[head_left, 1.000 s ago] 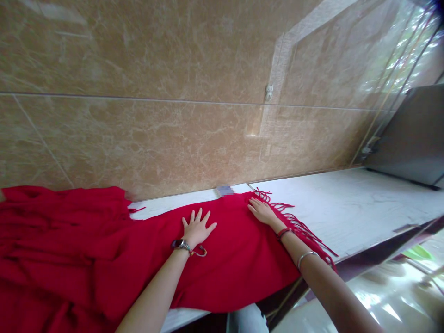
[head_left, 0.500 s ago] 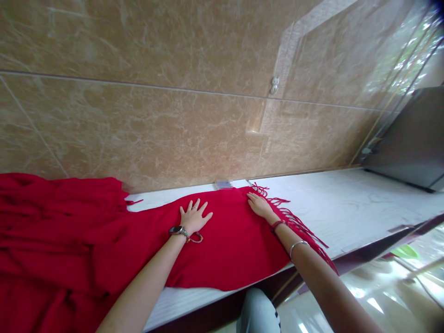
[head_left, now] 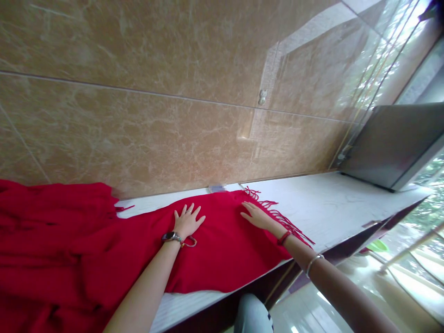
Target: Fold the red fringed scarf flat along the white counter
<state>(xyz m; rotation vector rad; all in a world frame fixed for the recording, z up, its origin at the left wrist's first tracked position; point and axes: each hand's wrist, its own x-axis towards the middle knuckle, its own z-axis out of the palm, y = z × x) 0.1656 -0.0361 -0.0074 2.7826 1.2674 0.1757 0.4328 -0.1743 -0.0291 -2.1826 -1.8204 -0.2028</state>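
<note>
A long red scarf (head_left: 222,249) lies along the white countertop, spread flat at its right part and bunched in folds at the left. Its fringe (head_left: 277,215) trails along the right end. My left hand (head_left: 188,222) rests on the flat part with fingers spread, a watch on that wrist. Close to the fringed end, my right hand (head_left: 255,215) lies palm down over the cloth, fingers stretched out. Neither hand grips anything.
A tan tiled wall (head_left: 156,138) runs behind the white countertop (head_left: 305,199). At the far right stands a grey box-shaped appliance (head_left: 391,143). A small blurred item (head_left: 218,188) sits against the wall. My knee (head_left: 252,314) is below the counter's front edge.
The view has turned a little to the right. My right hand has shifted slightly across the cloth, its thumb now apart from the fingers. My left hand stays in place on the scarf.
</note>
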